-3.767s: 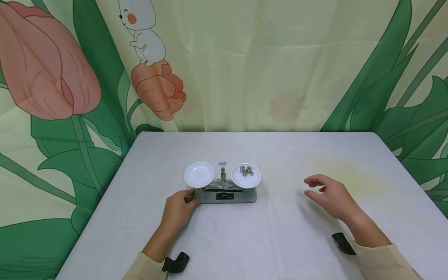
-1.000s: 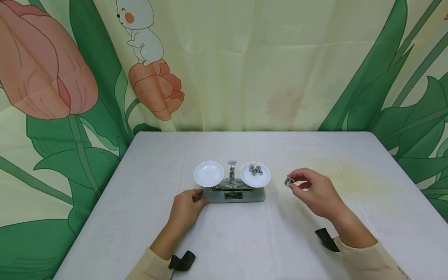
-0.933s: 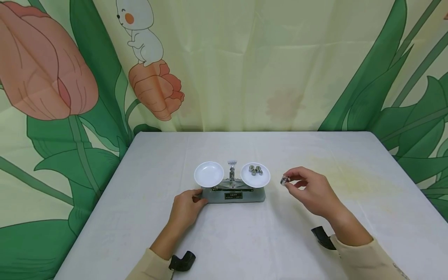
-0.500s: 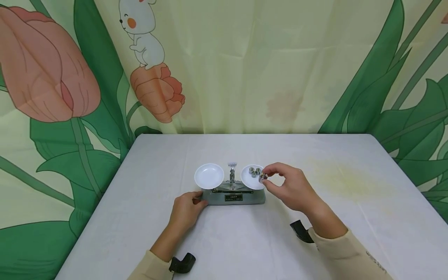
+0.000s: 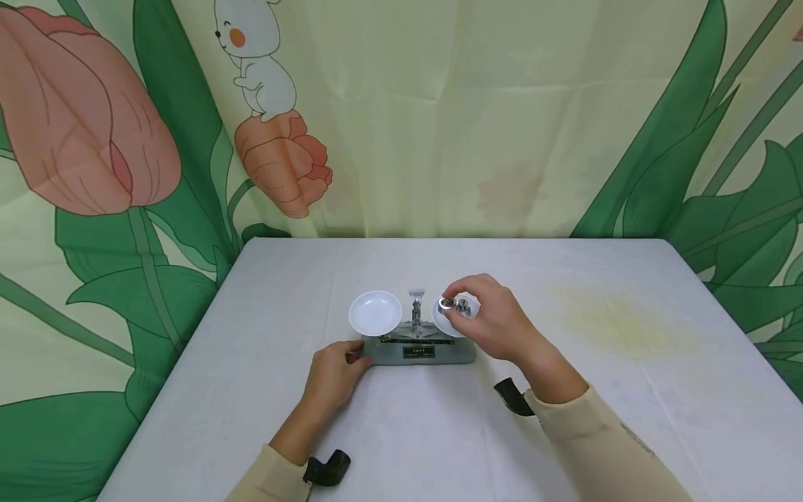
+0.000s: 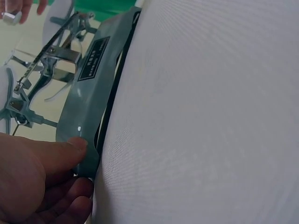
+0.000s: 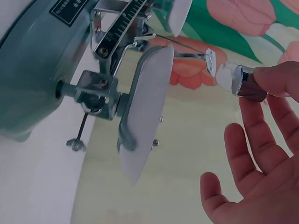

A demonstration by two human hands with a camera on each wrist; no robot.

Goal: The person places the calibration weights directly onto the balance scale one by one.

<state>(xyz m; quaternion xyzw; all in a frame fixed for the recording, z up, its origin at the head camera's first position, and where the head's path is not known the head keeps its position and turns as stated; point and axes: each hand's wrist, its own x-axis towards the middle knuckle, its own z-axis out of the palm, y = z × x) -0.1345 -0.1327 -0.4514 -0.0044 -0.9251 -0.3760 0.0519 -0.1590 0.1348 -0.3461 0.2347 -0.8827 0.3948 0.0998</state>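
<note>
A grey balance scale (image 5: 385,355) stands on the white-covered table, carrying two white pans. My left hand (image 5: 329,376) holds the left end of its base, the thumb on the front face, as the left wrist view shows (image 6: 28,179). Between thumb and fingertips, my right hand (image 5: 502,321) pinches a shiny metal weight (image 5: 447,304) above the right pan (image 5: 449,327). In the right wrist view this weight (image 7: 250,85) is clear of the pan. Several small weights (image 5: 464,305) sit in the right pan, partly hidden by the hand. The left pan (image 5: 375,313) holds nothing.
The white tablecloth (image 5: 401,432) spreads around the scale, with a yellowish stain (image 5: 611,324) on the right. Behind the table's far edge hangs a printed curtain (image 5: 452,139). A black wrist mount (image 5: 327,468) sits at the left cuff, another (image 5: 513,397) at the right.
My right hand was bare, then held a weight right of the scale, and has carried it left over the right pan. The scale sits slightly further right in view; the left hand keeps its hold.
</note>
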